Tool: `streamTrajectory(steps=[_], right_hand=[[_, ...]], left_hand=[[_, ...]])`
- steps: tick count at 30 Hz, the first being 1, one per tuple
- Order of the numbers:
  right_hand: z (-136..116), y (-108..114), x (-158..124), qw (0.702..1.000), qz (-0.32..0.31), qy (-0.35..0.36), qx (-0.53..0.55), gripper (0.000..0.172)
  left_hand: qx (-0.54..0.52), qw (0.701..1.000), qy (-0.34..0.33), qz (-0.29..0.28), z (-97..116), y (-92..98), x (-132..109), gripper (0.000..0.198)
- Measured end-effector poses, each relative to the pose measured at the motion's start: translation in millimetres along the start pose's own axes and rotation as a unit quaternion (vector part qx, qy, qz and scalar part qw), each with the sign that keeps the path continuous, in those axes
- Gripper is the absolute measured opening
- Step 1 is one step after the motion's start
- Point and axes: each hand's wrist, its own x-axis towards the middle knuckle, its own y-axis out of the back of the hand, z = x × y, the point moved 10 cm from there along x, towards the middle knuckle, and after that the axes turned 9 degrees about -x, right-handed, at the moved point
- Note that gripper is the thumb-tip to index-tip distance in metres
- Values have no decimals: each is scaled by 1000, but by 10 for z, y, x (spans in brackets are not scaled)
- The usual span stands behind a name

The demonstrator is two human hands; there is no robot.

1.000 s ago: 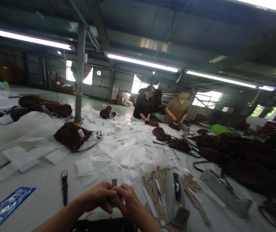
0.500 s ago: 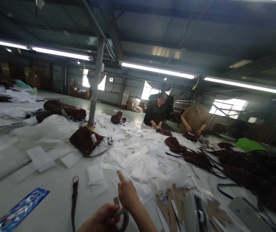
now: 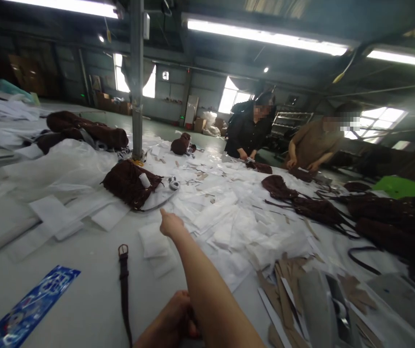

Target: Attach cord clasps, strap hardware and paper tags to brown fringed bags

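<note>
My right hand (image 3: 171, 224) is stretched far out over the table, index finger extended, nothing in it. It hovers just above a small stack of white sheets (image 3: 153, 240), at the near edge of a wide spread of white sheets (image 3: 229, 217). My left hand (image 3: 173, 324) stays low at the bottom edge, closed round a dark strap that my right forearm mostly hides. A brown buckled strap (image 3: 123, 275) lies flat on the table to the left of my arms. Beyond my right hand sits a brown fringed bag (image 3: 129, 183).
Tan paper strips (image 3: 287, 275) and a grey tape dispenser (image 3: 319, 304) lie at the near right. Dark bags (image 3: 392, 217) pile up on the right. A blue packet (image 3: 26, 309) lies near left. A steel pillar (image 3: 137, 77) rises from the table. Two people (image 3: 251, 130) (image 3: 312, 142) work at the far side.
My hands were together on a small strap piece. The right hand has let go and reached forward to the white sheets; the left keeps its grip. My view has dropped and turned left.
</note>
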Motion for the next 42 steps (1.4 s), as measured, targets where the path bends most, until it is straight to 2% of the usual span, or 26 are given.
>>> streamTrajectory(steps=[2, 4, 9, 12, 14, 18, 20, 23, 26, 28, 31, 32, 37, 42], right_hand=[[46, -33, 8, 1000, -3, -5, 5, 51], [137, -44, -115, 1000, 1, -6, 5, 53], [586, 72, -799, 999, 36, 3, 3, 41], [805, 214, -1118, 999, 48, -7, 9, 46], [793, 326, -1193, 998, 52, -15, 16, 53], [513, 573, -1183, 997, 63, 2, 42, 62], [432, 623, -1275, 997, 61, 16, 51, 62], [504, 522, -1625, 997, 33, 38, 55, 58], [698, 365, -2047, 997, 1, 51, 64, 65], [773, 301, -2266, 996, -6, 53, 77, 56], [759, 296, -2472, 995, 13, 42, 85, 25], [733, 317, -2521, 996, 26, 36, 82, 20], [626, 432, -2762, 994, 99, 17, 43, 23], [651, 415, -2946, 991, 134, 8, 12, 26]], left_hand=[[-3, 999, -23, 25, 53, 58, -12, 15], [4, 999, -37, 33, 95, 83, -22, 18], [33, 995, -86, 29, 228, 16, -75, 35], [63, 993, -101, 20, 242, -91, -102, 41], [88, 990, -110, 16, 229, -159, -112, 41], [139, 981, -132, 13, 232, -230, -157, 41], [154, 978, -140, 11, 267, -244, -219, 41], [162, 976, -148, 0, 336, -297, -349, 37], [169, 974, -152, -12, 374, -403, -460, 31], [178, 972, -152, -18, 376, -486, -500, 27], [198, 969, -144, -18, 352, -574, -512, 27], [206, 968, -141, -14, 343, -583, -507, 28], [220, 965, -138, 35, 296, -496, -439, 32], [201, 966, -151, 62, 228, -448, -400, 27]])
